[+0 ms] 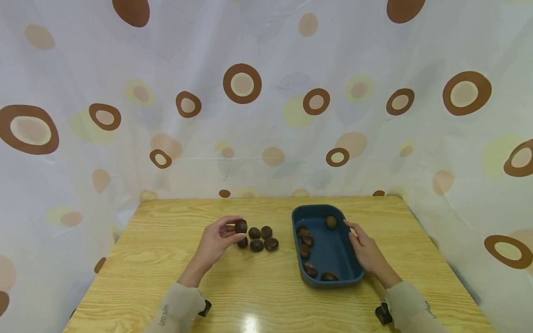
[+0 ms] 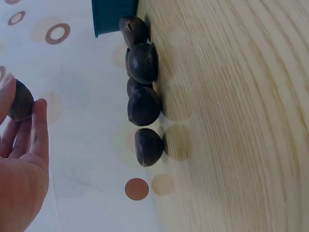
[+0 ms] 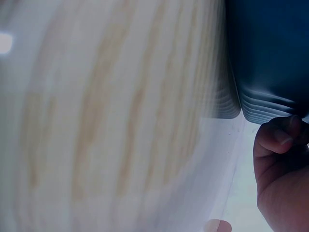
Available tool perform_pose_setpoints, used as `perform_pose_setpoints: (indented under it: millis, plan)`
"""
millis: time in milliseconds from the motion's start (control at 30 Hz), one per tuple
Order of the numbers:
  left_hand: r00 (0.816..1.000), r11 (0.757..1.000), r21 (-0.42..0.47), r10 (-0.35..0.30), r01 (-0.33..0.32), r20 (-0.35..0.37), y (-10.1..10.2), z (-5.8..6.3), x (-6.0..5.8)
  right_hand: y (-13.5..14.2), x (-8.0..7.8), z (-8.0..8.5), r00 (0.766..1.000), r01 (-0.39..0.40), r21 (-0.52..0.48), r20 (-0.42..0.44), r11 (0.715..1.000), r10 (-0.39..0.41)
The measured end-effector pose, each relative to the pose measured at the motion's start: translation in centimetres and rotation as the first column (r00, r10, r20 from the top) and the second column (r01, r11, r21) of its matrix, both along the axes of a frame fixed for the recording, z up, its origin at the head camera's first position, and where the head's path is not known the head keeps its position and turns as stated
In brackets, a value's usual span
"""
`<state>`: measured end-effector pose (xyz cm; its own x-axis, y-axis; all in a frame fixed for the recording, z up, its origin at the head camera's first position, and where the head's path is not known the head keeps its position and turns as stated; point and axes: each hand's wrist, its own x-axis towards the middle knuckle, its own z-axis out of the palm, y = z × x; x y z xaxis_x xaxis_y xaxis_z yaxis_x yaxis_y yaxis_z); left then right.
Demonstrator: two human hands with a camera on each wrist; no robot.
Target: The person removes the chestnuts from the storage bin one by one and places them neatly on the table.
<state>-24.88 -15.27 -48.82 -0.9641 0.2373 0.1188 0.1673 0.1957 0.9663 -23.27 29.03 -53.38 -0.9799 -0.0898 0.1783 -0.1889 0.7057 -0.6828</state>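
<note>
My left hand (image 1: 213,243) pinches a dark brown chestnut (image 1: 241,226) between thumb and fingers, raised above the table in the left wrist view. Just right of it, several more chestnuts (image 1: 257,245) sit close together on the wood. At the right stands a deep blue rectangular container (image 1: 329,252) with rounded corners. My right hand (image 1: 368,254) grips its right wall, fingers curled at the side in the right wrist view. Inside, chestnuts (image 1: 305,251) lie mostly along the left and near walls, with a lighter one (image 1: 331,222) near the far right corner.
A light wood-grain table (image 1: 166,231) carries everything. Behind it and at both sides hangs a white curtain (image 1: 266,129) with brown, peach and yellow spots. Dark wrist devices (image 1: 383,313) sit at both sleeve cuffs.
</note>
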Motion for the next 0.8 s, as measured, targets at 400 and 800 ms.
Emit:
perform_pose_setpoints:
  millis: [400,800]
  plan:
    - [0.998,0.998,0.022,0.062,-0.062,0.016,-2.1,-0.7,0.3,-0.1,0.0,0.5,1.000,0.006,0.001,0.001,1.000,-0.006]
    - [0.993,0.993,-0.015,0.114,-0.113,0.043,-3.8,-1.3,0.9,-0.2,0.0,0.3,1.000,0.001,-0.009,0.012,1.000,-0.001]
